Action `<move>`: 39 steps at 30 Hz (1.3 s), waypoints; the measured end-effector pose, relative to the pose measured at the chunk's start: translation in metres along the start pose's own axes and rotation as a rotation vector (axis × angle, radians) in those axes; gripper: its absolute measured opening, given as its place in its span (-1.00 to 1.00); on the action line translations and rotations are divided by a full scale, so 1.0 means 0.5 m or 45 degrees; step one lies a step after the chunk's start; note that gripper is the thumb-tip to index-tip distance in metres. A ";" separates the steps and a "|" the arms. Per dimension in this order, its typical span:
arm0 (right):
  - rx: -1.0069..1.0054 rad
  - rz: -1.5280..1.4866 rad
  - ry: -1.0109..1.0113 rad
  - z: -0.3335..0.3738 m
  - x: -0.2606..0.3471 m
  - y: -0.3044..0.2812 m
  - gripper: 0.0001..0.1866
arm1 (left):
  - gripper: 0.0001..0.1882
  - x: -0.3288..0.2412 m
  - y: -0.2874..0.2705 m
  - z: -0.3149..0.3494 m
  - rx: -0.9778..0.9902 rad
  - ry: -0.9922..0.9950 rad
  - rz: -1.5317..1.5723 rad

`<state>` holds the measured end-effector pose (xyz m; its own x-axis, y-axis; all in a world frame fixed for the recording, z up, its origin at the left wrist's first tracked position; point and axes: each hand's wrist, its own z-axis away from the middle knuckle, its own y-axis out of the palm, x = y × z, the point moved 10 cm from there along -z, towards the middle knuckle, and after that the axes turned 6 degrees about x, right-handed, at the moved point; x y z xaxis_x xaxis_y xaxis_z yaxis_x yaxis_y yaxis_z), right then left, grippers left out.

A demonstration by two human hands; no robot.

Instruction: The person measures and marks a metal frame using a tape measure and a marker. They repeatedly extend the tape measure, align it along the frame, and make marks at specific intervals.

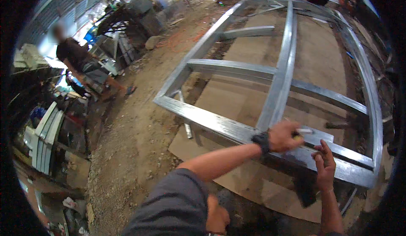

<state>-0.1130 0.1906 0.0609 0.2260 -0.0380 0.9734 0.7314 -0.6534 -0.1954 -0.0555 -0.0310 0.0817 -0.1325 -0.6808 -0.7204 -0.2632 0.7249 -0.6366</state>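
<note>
Bare-handed over a galvanized metal frame (284, 67), I lean in at its near rail (211, 120), the frame stretching ahead of me above flattened cardboard (319, 50) on a dirt floor (127, 151). My left hand (284, 137), a dark band (261, 143) at the wrist, is curled around a slim white stick (305, 131); something yellowish shows beneath the fingers, too blurred to name. My right hand (325, 164) is raised just beside the rail, thumb and forefinger a narrow gap apart; whether they pinch anything, I cannot tell.

The dangers, as I judge them, are small but real. A loose grip could let the white stick roll off the slick metal and drop between the near rail and the narrower bar (351, 153) beside it. Cut edges, if left rough, could nick my uncovered fingers, and my forearm lies low across the rail. Glare along the bright surfaces could hide a fine line or edge from me. Uneven ground could let the frame rock if I press hard on this side; how firmly it is propped, I cannot see. At left, a person in dark clothes (75, 52) stands well apart from the frame, beyond reach to steady it.
</note>
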 end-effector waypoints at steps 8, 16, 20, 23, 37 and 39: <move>0.014 -0.752 0.410 -0.012 -0.056 0.032 -0.87 | -0.47 -0.079 0.082 -0.017 0.262 -0.140 -0.177; -0.455 -0.443 0.213 0.006 -0.219 -0.386 -0.82 | -0.55 0.132 -0.101 0.032 0.364 -0.388 -0.459; -0.596 0.652 -0.016 0.067 -0.356 -0.792 -0.72 | -0.52 0.228 -0.200 0.045 0.202 -0.312 -0.654; -0.539 0.944 0.083 0.085 -0.423 -0.733 -0.67 | -0.61 0.253 -0.196 0.097 0.187 -0.275 -0.651; -0.775 1.354 0.172 0.126 -0.299 -0.830 -0.72 | -0.82 0.202 -0.107 -0.005 0.329 -0.056 -0.554; -0.748 1.444 0.182 0.107 -0.286 -0.800 -0.73 | -0.84 0.233 -0.125 -0.007 0.332 -0.066 -0.544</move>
<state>-0.4035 0.4976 -0.0068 0.4352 -0.8456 0.3092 -0.2240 -0.4343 -0.8725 -0.0579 -0.1560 0.0385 -0.0154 -0.9211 -0.3890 -0.0351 0.3893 -0.9204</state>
